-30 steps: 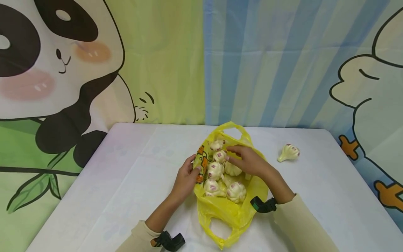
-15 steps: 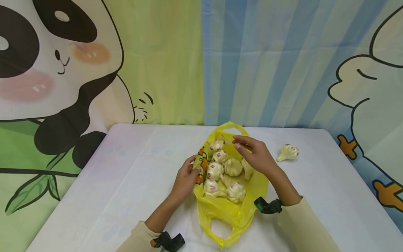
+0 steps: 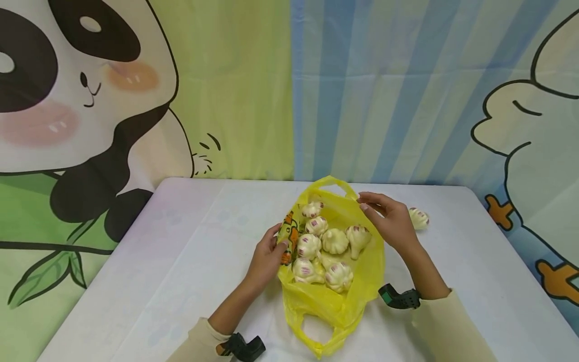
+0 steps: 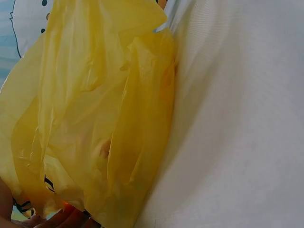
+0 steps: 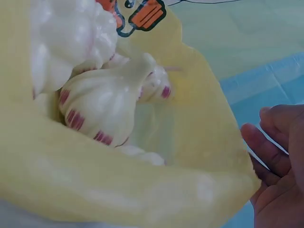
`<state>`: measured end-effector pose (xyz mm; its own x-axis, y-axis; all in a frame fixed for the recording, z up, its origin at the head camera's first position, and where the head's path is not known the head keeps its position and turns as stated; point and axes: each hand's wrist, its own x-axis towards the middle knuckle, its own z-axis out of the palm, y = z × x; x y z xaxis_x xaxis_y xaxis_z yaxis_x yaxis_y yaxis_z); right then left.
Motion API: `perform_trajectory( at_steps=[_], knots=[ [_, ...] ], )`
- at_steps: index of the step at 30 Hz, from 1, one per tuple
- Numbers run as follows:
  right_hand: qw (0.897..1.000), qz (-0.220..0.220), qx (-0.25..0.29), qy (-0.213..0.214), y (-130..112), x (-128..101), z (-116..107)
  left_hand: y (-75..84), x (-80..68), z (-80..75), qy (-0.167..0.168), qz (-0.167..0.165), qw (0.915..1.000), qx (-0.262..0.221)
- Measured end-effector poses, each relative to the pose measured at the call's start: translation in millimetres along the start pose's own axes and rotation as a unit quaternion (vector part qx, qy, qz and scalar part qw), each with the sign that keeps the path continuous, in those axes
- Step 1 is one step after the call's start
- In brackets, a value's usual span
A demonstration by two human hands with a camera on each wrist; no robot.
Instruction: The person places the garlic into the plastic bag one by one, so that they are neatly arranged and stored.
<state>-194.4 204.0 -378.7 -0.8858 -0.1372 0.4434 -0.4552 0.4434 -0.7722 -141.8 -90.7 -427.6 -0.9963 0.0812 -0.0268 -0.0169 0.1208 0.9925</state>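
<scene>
A yellow plastic bag (image 3: 332, 309) lies with its mouth spread on the table, its handles at the far and near ends. Inside are several garlic bulbs (image 3: 334, 241), cream with purplish streaks, seen close up in the right wrist view as pale bulbs (image 5: 97, 107). My left hand (image 3: 268, 255) grips the bag's left edge by its printed orange pattern, thumb on top. At the bag's upper right edge my right hand (image 3: 388, 217) hovers with loosely bent fingers and nothing held. Behind that hand lies a single garlic bulb (image 3: 418, 218) on the table, partly hidden.
The bag rests on a white-covered table (image 3: 181, 261). Its far edge meets a cartoon backdrop (image 3: 353, 90) with a panda at left and a pale figure at right. The bag's yellow side (image 4: 95, 109) fills much of the left wrist view.
My right hand has left the inside of the bag and moved right to its edge, uncovering a bulb at the right of the group. My left hand stays in place.
</scene>
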Motion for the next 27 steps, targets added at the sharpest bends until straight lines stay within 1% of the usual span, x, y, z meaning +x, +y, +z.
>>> perform_trajectory(
  at_steps=[3,6,10,14,19,25,27],
  knots=[
    [1.0,0.008,0.0,0.001,5,-3,-1,0.0,-0.6,0.1,0.0,-0.002,1.0,-0.004],
    [1.0,0.03,-0.006,0.001,11,-5,-5,0.8,-0.9,0.5,0.0,-0.001,1.0,-0.003],
    [0.997,0.067,-0.035,-0.014,21,-6,-9,0.8,-0.4,0.5,0.004,-0.002,1.0,0.001],
    [0.995,0.082,-0.057,-0.019,34,-10,-13,0.7,-0.3,0.4,0.003,-0.002,1.0,0.002],
    [0.995,0.077,-0.069,0.006,43,-16,-20,1.2,-0.9,0.6,0.003,-0.002,1.0,0.005],
    [0.995,0.031,-0.065,0.065,49,-20,-31,1.8,-1.7,0.2,0.003,-0.004,1.0,0.003],
    [0.994,0.022,-0.065,0.082,52,-20,-33,1.6,-1.5,0.1,0.002,-0.005,1.0,0.0]
  ],
)
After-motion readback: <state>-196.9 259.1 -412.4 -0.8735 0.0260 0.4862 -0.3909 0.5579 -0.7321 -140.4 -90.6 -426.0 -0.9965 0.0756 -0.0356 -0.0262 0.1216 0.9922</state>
